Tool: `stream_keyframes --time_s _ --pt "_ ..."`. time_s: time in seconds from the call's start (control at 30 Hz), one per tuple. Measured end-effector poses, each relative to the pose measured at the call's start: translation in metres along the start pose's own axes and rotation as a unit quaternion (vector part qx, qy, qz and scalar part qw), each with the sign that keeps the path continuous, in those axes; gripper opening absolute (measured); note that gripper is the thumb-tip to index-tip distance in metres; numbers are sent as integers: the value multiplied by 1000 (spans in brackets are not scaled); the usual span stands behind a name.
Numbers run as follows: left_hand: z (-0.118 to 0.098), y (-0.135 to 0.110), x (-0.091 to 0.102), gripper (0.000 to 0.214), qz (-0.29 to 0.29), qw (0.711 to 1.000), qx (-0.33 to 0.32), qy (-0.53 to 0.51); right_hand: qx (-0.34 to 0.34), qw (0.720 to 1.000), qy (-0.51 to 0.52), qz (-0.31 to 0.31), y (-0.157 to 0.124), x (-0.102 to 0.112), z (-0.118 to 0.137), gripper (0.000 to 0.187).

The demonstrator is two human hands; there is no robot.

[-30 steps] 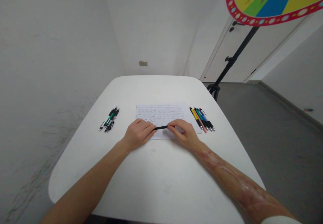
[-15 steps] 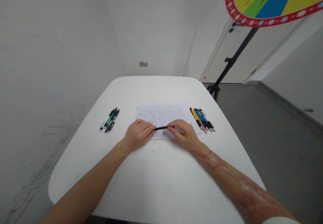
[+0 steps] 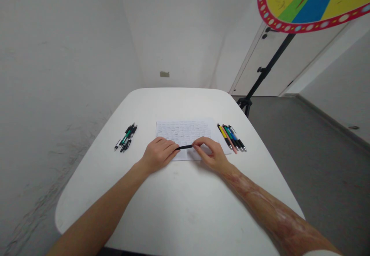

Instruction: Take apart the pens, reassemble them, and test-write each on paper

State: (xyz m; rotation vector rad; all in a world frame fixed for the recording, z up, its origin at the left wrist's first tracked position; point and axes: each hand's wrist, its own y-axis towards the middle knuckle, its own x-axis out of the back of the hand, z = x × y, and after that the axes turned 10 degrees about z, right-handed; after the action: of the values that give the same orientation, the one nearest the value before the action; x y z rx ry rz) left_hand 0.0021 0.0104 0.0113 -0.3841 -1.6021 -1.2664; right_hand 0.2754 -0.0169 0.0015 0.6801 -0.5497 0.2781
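A slim black pen (image 3: 185,147) stretches between my two hands, just above the lower part of a written sheet of paper (image 3: 185,127). My left hand (image 3: 160,153) is closed around its left end, so that end is hidden. At the other end, my right hand (image 3: 211,151) pinches the pen's tip between thumb and index finger, the thumb and finger forming a loop. Right of the paper lies a row of pens (image 3: 231,137) in yellow, pink, green, blue and white. To the left is a small pile of black and green pen parts (image 3: 126,137).
Everything rests on a white table (image 3: 179,209) with rounded corners. Walls stand behind it and to its left. A colourful prize wheel (image 3: 306,5) on a black stand (image 3: 268,65) is at the right, in front of a white door (image 3: 306,59).
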Motion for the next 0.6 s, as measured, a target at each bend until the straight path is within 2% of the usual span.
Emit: stream_keyframes --time_s 0.13,0.27,0.4,0.6 --pt "1 -1 -1 7 3 1000 6 1 4 1000 -30 3 -1 0 -3 5" --pt "2 -2 -1 6 0 1000 23 9 0 987 -162 5 0 3 -2 14" --pt "2 -1 0 7 -7 999 44 19 -60 966 -249 35 1 4 -4 24" --pt "3 -1 -1 11 15 998 65 20 -131 956 -239 106 1 0 -11 4"
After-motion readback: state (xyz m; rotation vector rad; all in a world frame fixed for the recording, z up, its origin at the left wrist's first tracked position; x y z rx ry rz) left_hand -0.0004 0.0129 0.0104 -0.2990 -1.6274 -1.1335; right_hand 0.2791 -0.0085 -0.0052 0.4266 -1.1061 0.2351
